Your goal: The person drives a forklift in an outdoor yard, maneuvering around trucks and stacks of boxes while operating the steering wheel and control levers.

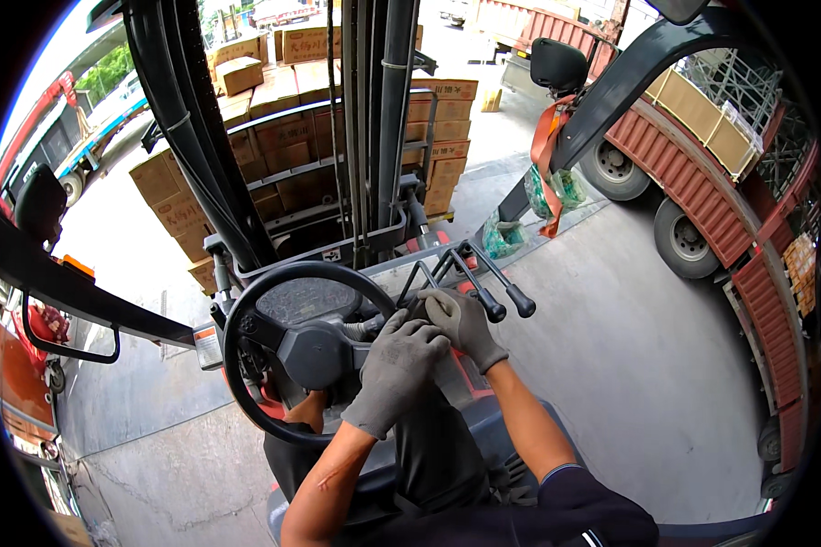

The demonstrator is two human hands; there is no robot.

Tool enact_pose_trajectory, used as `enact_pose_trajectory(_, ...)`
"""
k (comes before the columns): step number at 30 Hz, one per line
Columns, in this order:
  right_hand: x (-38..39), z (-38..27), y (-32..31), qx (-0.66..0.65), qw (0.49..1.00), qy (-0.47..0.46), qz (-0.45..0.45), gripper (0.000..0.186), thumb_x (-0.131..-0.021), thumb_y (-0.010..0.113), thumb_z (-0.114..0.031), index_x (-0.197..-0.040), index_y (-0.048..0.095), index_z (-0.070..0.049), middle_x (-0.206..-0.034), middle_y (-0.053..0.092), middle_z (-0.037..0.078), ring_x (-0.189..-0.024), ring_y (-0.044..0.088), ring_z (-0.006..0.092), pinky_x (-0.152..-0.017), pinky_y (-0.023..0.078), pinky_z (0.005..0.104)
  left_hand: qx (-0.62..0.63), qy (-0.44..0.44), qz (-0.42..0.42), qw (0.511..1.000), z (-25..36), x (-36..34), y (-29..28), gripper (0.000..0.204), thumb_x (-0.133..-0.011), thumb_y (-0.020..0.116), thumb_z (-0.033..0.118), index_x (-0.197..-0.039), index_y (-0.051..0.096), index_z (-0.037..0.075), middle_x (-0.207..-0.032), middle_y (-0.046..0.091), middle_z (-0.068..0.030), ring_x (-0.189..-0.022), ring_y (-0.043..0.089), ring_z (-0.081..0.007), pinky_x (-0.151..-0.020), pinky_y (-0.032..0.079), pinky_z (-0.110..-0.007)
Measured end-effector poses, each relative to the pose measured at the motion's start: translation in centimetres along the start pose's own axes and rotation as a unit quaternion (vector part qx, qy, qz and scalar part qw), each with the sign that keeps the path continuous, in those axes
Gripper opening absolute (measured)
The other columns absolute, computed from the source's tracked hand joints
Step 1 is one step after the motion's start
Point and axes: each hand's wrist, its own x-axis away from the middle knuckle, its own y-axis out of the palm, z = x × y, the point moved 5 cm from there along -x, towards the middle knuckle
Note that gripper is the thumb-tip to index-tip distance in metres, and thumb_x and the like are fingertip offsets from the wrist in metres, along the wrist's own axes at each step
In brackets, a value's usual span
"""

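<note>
My left hand (401, 360), in a grey glove, is right of the black steering wheel (237, 360), fingers curled against my right hand. My right hand (461, 324), also gloved, has bent fingers meeting the left's, beside several black-knobbed levers (494, 306); whatever is between my hands is hidden. Beyond the wheel rises the forklift mast (383, 137), with stacked brown cartons (169, 182) behind it. My legs (429, 456) are below my hands.
A red truck (730, 301) with wheels and loaded crates lines the right side. Orange straps (552, 146) hang on the right post. A mirror (36, 201) and an orange vehicle (14, 374) are left. Pavement (629, 383) surrounds the forklift; more vehicles stand behind.
</note>
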Motion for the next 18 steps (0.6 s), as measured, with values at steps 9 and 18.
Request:
enact_pose_trajectory(9, 0.2, -0.3, -0.3, -0.044, 0.999, 0.003, 0.007, 0.028, -0.113, 0.067, -0.025, -0.125, 0.082, -0.004, -0.117, 0.084, 0.018, -0.106, 0.083, 0.0298, -0.091, 0.063, 0.0403, -0.013, -0.025, -0.047, 0.998, 0.3, -0.2, 0.5, 0.032, -0.083, 0.084, 0.022, -0.115, 0.081, 0.016, -0.125, 0.079, -0.0031, -0.132, 0.071, -0.0243, -0.133, 0.04, -0.049)
enact_pose_trajectory(18, -0.8, 0.0, 0.5, -0.04, 0.999, 0.016, 0.022, 0.026, -0.11, 0.065, -0.02, -0.121, 0.083, -0.004, -0.113, 0.084, 0.018, -0.104, 0.082, 0.0352, -0.092, 0.063, 0.0428, -0.024, -0.024, -0.07, 0.997, -0.1, 0.2, 0.1, 0.034, -0.087, 0.077, 0.016, -0.121, 0.08, 0.016, -0.13, 0.078, -0.0042, -0.134, 0.069, -0.024, -0.134, 0.039, -0.049)
